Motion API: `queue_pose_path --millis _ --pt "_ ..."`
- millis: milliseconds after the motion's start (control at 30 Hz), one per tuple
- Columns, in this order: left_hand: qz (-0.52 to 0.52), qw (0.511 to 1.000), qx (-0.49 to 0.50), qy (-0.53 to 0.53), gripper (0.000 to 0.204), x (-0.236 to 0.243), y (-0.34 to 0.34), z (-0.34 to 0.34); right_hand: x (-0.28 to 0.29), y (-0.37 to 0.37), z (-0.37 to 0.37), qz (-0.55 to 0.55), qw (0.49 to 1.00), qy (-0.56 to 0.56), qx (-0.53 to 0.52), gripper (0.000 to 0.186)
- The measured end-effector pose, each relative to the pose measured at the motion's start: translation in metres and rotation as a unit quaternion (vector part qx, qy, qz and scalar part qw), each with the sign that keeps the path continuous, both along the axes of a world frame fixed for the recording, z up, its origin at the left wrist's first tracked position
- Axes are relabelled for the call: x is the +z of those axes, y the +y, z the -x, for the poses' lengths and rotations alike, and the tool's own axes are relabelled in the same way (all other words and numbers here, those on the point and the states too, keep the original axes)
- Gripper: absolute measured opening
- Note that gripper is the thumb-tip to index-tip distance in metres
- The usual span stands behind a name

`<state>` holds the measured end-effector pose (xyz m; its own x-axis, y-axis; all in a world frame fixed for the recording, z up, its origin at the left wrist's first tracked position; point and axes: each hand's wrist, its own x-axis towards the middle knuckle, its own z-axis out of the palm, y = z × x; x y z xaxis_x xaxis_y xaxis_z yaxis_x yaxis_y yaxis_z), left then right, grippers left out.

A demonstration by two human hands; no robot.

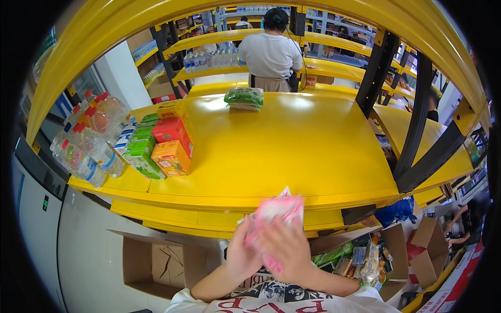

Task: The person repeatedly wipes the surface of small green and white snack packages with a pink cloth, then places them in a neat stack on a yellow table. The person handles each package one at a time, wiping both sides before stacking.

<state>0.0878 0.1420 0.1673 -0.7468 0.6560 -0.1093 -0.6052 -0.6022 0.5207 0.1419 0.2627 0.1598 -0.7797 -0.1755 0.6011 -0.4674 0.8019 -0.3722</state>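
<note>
**Pink-and-white packet held between both hands at 6 o'clock**

The pink-and-white packet (282, 206) is in front of the near edge of the yellow shelf (292, 151), just below the centre of the view. Both hands are together, clamped on it: the left hand (242, 252) along its left side, the right hand (287, 247) with its fingers laid across the near face. Motion blurs the packet, and whether its top touches the shelf edge I cannot tell.

On the shelf, a green packet (244, 98) lies at 12 o'clock, well apart from the hands. At 9 o'clock stand drink cartons (172, 158) in orange, red, green and white-blue, packed close together, and just beyond them, toward 10, clear bottles (90, 148), several with red caps.

Below the shelf, an open cardboard box (136, 261) sits at 7 o'clock; between 4 and 5, another box (398, 250) holds mixed packaged goods (360, 261). Past the shelf at 12 o'clock, a person in a white top (270, 55) faces away.
</note>
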Motion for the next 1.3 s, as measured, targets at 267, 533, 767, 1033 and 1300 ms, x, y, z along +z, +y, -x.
queue_pose_path --millis 267,533,767,1033,1300 --pt "-0.075 0.994 -0.05 -0.061 0.06 0.004 0.0 -0.002 0.029 0.028 0.016 0.067 0.992 -0.009 -0.103 0.052" --pt "0.034 0.995 -0.038 -0.091 0.055 0.024 0.011 -0.001 0.023 0.001 -0.007 -0.117 0.993 0.034 -0.008 0.048" --pt "-0.04 0.999 -0.036 0.006 0.067 0.025 0.001 0.001 0.032 0.046 0.01 0.362 0.924 -0.117 0.029 0.043" --pt "0.135 0.931 0.161 0.298 0.063 0.009 0.005 0.016 0.015 0.017 0.008 0.182 0.963 0.196 0.029 0.038" --pt "-0.198 0.975 -0.077 0.062 0.065 0.009 0.012 0.022 0.021 -0.009 0.007 -0.026 0.981 0.112 0.157 0.033"
